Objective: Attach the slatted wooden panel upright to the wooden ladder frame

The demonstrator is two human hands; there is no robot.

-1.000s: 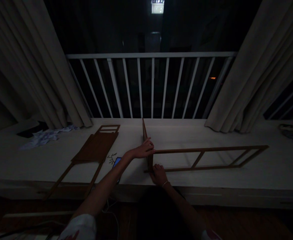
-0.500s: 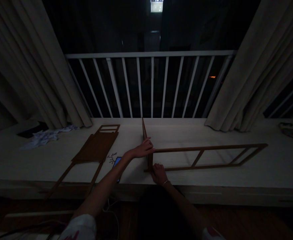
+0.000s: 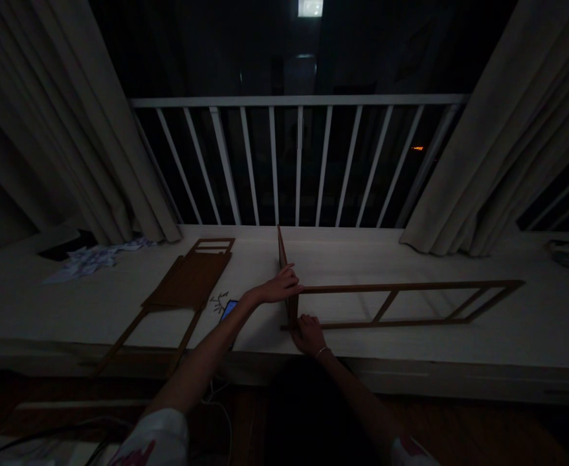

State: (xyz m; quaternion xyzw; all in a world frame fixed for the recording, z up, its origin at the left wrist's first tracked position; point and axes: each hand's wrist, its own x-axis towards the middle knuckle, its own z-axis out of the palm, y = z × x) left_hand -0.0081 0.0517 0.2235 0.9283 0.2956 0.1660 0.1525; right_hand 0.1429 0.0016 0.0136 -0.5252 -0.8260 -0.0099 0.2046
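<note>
A long brown wooden frame (image 3: 386,307) with crossbars lies on its side on the white ledge. At its left end a thin wooden panel (image 3: 282,251) stands on edge, meeting the frame at an angle. My left hand (image 3: 279,286) grips the top of that corner, its fingers over the panel's edge. Lower down and nearer to me, my right hand (image 3: 308,333) is closed around the bottom of the same corner, fingers curled. Whether any fastener sits in the joint is hidden by the hands and the dark.
A second wooden piece with a panel and legs (image 3: 187,279) lies at left, its legs overhanging the ledge (image 3: 410,343). Small dark pieces (image 3: 219,301) and a lit phone (image 3: 228,309) lie beside my left forearm. Crumpled paper (image 3: 90,259), curtains (image 3: 133,162) and a white railing (image 3: 298,101) are behind.
The view has shifted slightly. Both hands keep their hold at the corner, and the frame and panel stay in place.
</note>
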